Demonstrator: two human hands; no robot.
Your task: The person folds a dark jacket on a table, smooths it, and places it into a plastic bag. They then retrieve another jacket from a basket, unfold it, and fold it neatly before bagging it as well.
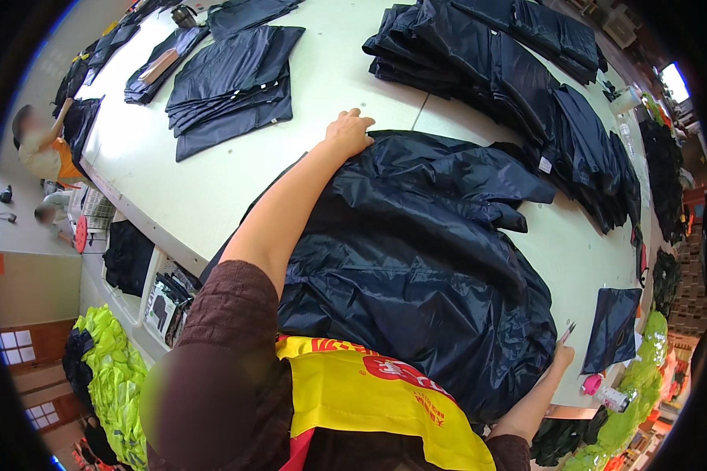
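Observation:
A dark navy, shiny garment [401, 235] lies spread and wrinkled over the table in front of me, with a sleeve-like part folded at its right. My left hand [350, 133] reaches far forward to the garment's far edge, fingers apart and resting on the cloth and the pale tabletop. Low on the right, my right hand [562, 355] is closed round what looks like a pair of thread snips [569, 331], points facing away from me. That hand is beside the garment's right edge; part of its forearm passes behind the cloth.
Folded dark garments [232, 86] are stacked at the far left, and a larger pile [487, 71] covers the far right. A dark folded pouch [611, 330] and a pink-capped bottle [605, 391] are near my right hand. Another person [43, 141] stands beyond the table's left edge [145, 220].

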